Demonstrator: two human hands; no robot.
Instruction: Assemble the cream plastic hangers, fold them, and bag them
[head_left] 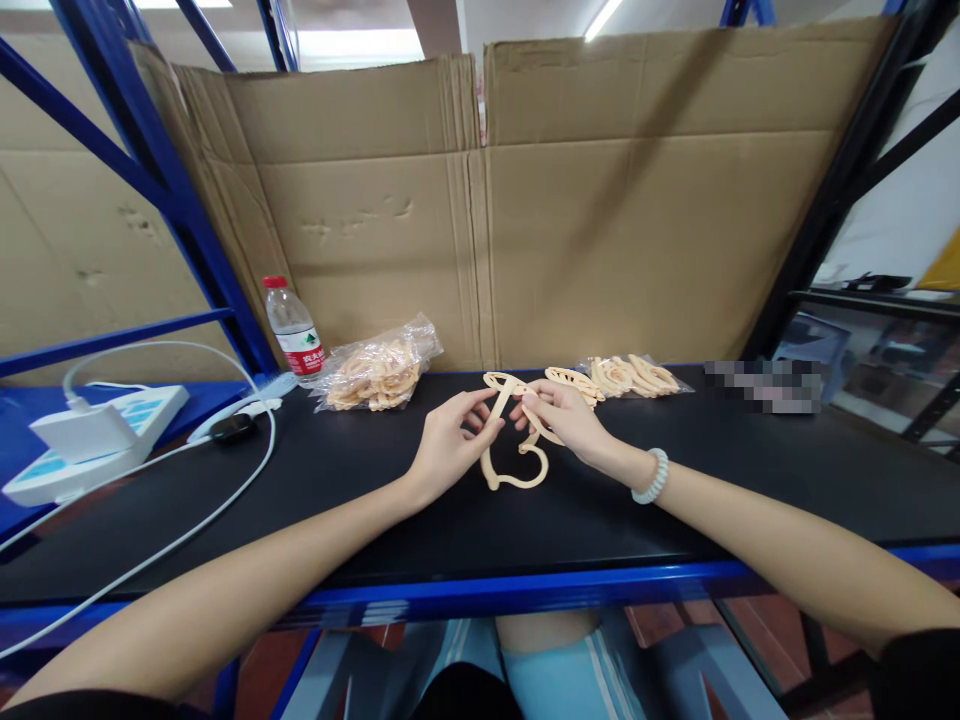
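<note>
Both of my hands meet over the middle of the black table (360,520), fingers pinched on a pale wooden cut-out (519,483) with curved, looping strips. My left hand (454,445) grips its straight upper strip between thumb and fingers. On the other side my right hand (566,415), with a pale coiled band at the wrist, pinches the upper right part. A heart-like curved loop of the piece hangs below the fingers. Just behind my right hand lies a leaf-like wooden piece (574,380). My fingers partly cover the cut-out's top.
A clear bag of wooden pieces (375,370) lies back left beside a red-capped bottle (295,330). More pieces in plastic (634,376) lie back right. A white power strip (150,430) and cables occupy the left. Cardboard (637,220) stands behind; a blue rail (525,590) edges the front.
</note>
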